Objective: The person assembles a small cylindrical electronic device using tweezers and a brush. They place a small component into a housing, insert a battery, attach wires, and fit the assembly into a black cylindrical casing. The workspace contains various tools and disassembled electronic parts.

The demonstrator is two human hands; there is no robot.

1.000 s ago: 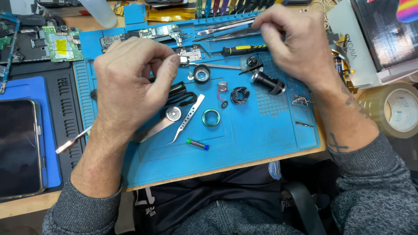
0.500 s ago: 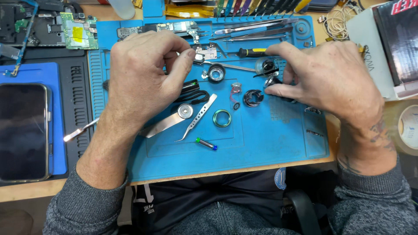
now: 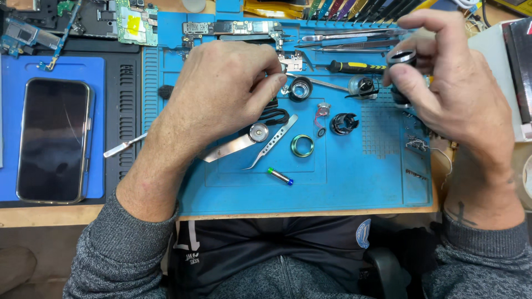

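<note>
- My right hand (image 3: 454,94) pinches a small round lens part (image 3: 401,56), black with a silvery rim, lifted above the right end of the blue mat (image 3: 343,182)
- My left hand (image 3: 221,91) rests on the mat's upper middle, fingertips (image 3: 275,83) pressed together on something too small to make out
- On the mat just right of that hand: a metal ring (image 3: 302,145), a black collar (image 3: 343,123), tweezers (image 3: 271,142)

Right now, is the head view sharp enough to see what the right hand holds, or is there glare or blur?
Head view: evenly lit, soft shadows; the right hand is slightly blurred, pinching a small dark ring; the smartphone screen shows faint reflection; the blue mat is sharp.
</note>
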